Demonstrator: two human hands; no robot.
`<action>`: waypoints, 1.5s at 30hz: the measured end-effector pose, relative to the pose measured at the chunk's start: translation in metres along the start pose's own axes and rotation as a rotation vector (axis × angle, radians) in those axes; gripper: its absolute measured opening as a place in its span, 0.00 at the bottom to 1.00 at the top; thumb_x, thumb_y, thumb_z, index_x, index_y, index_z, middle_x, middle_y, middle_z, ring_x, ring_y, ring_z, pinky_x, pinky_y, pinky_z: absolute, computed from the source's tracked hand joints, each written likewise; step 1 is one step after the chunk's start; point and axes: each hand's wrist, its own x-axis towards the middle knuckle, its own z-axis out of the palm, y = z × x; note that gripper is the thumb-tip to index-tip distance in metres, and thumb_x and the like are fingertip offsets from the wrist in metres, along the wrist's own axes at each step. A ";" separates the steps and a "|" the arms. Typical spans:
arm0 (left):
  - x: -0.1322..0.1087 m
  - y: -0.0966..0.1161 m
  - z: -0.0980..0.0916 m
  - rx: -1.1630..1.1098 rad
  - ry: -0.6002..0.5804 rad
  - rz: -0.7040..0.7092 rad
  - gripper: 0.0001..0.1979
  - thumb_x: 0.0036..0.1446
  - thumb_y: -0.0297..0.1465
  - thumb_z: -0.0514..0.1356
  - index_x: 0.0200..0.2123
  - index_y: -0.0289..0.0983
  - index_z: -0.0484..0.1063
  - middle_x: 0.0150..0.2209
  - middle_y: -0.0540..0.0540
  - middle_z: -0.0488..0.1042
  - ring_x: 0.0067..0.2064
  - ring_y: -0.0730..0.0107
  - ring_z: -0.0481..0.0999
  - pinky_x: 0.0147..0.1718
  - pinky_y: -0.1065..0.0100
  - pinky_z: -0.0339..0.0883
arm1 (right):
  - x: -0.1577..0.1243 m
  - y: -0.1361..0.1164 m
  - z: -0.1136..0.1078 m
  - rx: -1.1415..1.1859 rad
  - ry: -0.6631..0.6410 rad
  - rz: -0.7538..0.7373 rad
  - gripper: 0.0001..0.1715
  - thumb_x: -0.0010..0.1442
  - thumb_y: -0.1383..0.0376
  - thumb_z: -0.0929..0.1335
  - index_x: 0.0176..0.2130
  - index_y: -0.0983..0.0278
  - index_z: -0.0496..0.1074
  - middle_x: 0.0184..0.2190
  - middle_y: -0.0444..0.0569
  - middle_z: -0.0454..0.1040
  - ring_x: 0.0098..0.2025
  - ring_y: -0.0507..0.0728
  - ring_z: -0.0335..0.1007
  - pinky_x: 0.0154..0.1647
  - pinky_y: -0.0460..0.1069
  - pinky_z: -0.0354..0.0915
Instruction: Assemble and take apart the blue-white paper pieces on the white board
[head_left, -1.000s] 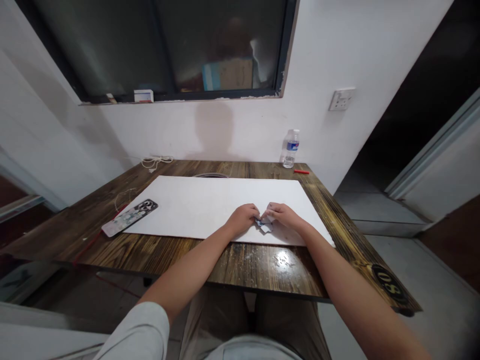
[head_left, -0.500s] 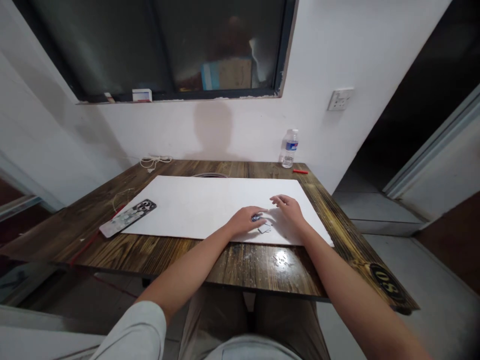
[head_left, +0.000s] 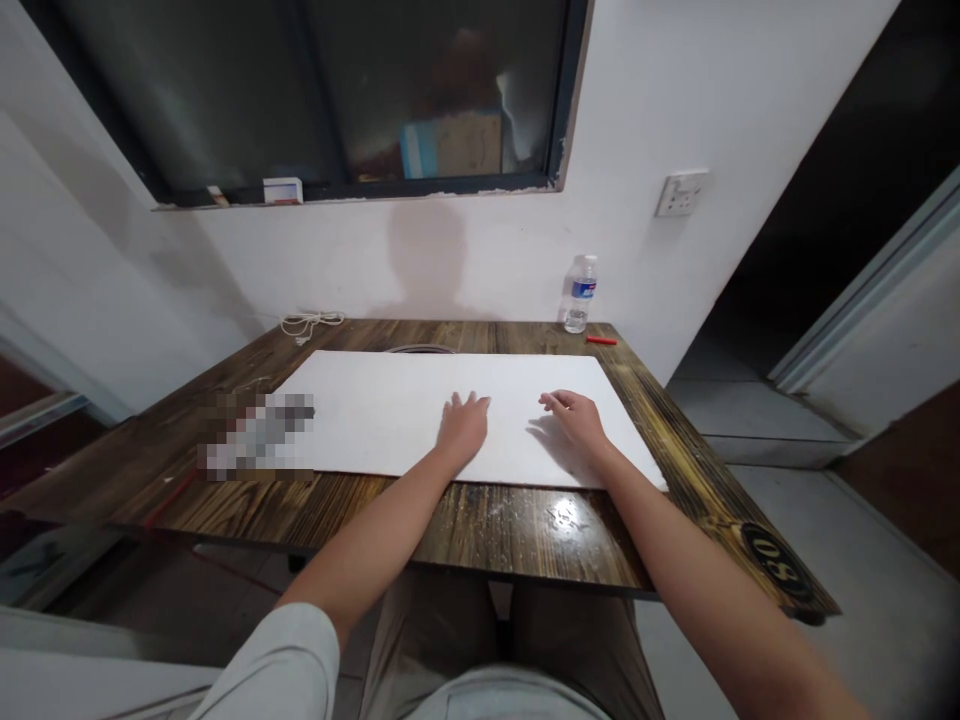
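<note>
My left hand (head_left: 463, 432) is palm down over the middle of a white board (head_left: 375, 410), its fingers spread forward and its thumb out to the right. Whatever lies beneath the palm is hidden. To the right, my right hand (head_left: 576, 418) hovers just above the board, casting a shadow on it. Its fingers point left, loosely bent and apart, and nothing shows between them. Bare white surface separates the two hands.
The board lies on a dark wooden table (head_left: 525, 535). A pixelated patch covers something at the board's left end. Behind stand a water bottle (head_left: 580, 295), a red pen-like stick (head_left: 601, 341) and a coiled white cable (head_left: 309, 322). A round-edged item shows behind the board.
My left hand has moved left, from near my right hand to the board's middle. The small dark-edged pieces and bluish thing by it are out of sight. My right hand has barely moved.
</note>
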 end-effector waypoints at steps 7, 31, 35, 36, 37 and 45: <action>-0.002 0.011 -0.001 -0.191 -0.174 0.420 0.21 0.65 0.36 0.53 0.59 0.44 0.66 0.65 0.41 0.61 0.69 0.50 0.50 0.63 0.45 0.46 | -0.001 -0.001 0.002 -0.037 -0.028 -0.041 0.21 0.56 0.50 0.65 0.29 0.63 0.77 0.27 0.48 0.77 0.33 0.58 0.70 0.35 0.50 0.61; -0.006 0.012 0.004 0.021 -0.044 -0.013 0.42 0.55 0.55 0.54 0.65 0.35 0.56 0.69 0.29 0.45 0.69 0.34 0.33 0.61 0.34 0.29 | -0.004 -0.003 0.004 -0.215 -0.109 -0.119 0.25 0.57 0.48 0.64 0.22 0.62 0.75 0.18 0.46 0.70 0.25 0.55 0.64 0.27 0.48 0.55; -0.005 0.010 0.002 0.027 -0.063 -0.056 0.40 0.57 0.55 0.53 0.65 0.36 0.56 0.69 0.29 0.46 0.69 0.33 0.37 0.59 0.31 0.32 | -0.004 -0.001 0.004 -0.227 -0.118 -0.138 0.25 0.58 0.49 0.64 0.22 0.62 0.75 0.19 0.46 0.72 0.26 0.55 0.65 0.28 0.48 0.56; -0.005 0.010 0.001 0.012 -0.083 -0.007 0.35 0.60 0.52 0.51 0.64 0.38 0.57 0.69 0.31 0.48 0.69 0.36 0.39 0.60 0.32 0.34 | -0.004 -0.001 0.005 -0.236 -0.123 -0.138 0.24 0.58 0.49 0.64 0.22 0.62 0.75 0.19 0.46 0.72 0.26 0.55 0.65 0.29 0.48 0.56; -0.004 0.011 0.001 -0.010 -0.104 0.056 0.30 0.63 0.48 0.50 0.63 0.39 0.58 0.68 0.34 0.50 0.70 0.41 0.42 0.61 0.35 0.36 | -0.003 -0.001 0.005 -0.251 -0.126 -0.140 0.24 0.58 0.50 0.64 0.22 0.61 0.76 0.20 0.47 0.73 0.27 0.55 0.65 0.29 0.49 0.56; -0.006 0.019 0.004 -0.118 -0.079 0.271 0.27 0.62 0.23 0.46 0.63 0.43 0.59 0.67 0.45 0.57 0.69 0.58 0.50 0.64 0.46 0.44 | 0.001 0.003 0.006 -0.281 -0.327 -0.337 0.10 0.56 0.59 0.69 0.32 0.58 0.82 0.32 0.49 0.78 0.36 0.58 0.68 0.45 0.53 0.56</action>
